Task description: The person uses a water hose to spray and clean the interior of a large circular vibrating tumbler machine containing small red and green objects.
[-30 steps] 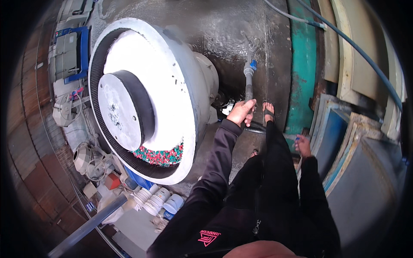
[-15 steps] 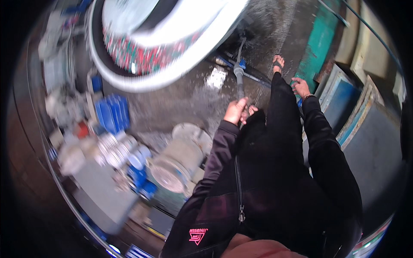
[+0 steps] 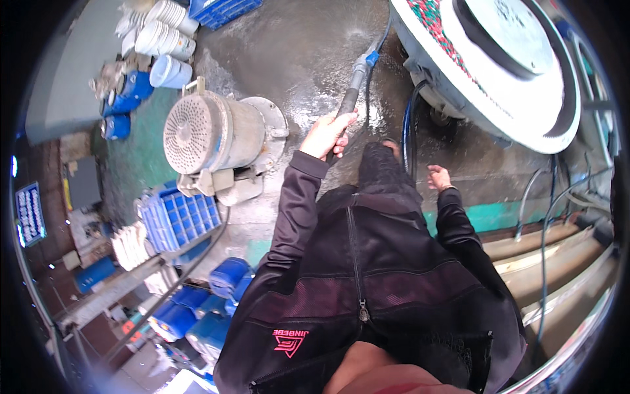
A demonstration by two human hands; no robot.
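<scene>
So your whole view had swung round since a second ago: the big white round vessel [image 3: 459,84] that sat on the left had gone over to the upper right, and the motor-like unit [image 3: 190,134] with the perforated round cover now showed on the left. Your left hand [image 3: 326,136] stayed on the spray wand [image 3: 348,100], fingers wrapped round the dark grip, pressed in against it, thumb lying along the top. The wand tilted up and away from you, its blue valve [image 3: 372,58] near the far end, over the wet floor [image 3: 282,59] between the unit and the vessel, with a pale splash close to the tip. Your right hand [image 3: 438,178] hung near your leg, fingers loosely bent and a bit apart, though it was pretty small to read. Dark and blue hoses [image 3: 408,125] ran just beside it. Red, green and white bits [image 3: 441,36] lay inside the vessel. Over on the far left you had stacked white buckets [image 3: 165,41], a light blue bucket [image 3: 170,71] and a blue crate [image 3: 180,217].
</scene>
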